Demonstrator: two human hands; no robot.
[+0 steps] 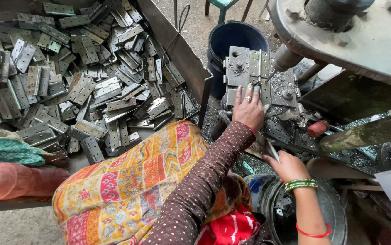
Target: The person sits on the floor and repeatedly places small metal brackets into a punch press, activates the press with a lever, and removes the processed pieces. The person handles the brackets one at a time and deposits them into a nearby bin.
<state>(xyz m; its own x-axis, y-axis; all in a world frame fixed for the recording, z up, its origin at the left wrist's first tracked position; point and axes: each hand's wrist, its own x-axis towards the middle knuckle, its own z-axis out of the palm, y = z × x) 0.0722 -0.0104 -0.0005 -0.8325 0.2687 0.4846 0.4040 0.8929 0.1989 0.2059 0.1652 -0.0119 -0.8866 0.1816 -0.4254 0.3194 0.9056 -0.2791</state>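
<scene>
My left hand [248,110], in a brown dotted sleeve and with a ring on one finger, rests on the machine's grey fixture plate [238,68]. Its fingertips press on a steel hinge [260,68] that lies flat on that plate. My right hand [288,166], with green bangles at the wrist, is lower and to the right. It is closed around a narrow grey metal piece [268,147]; whether that is a lever or a hinge I cannot tell. Metal shavings lie around the fixture.
A metal-walled bin [177,50] on the left holds a big heap of steel hinges [68,77]. A dark blue bucket [236,38] stands behind the fixture, a black tub [331,213] below my right hand. The machine's heavy table [368,41] overhangs at top right, above a red knob [318,128].
</scene>
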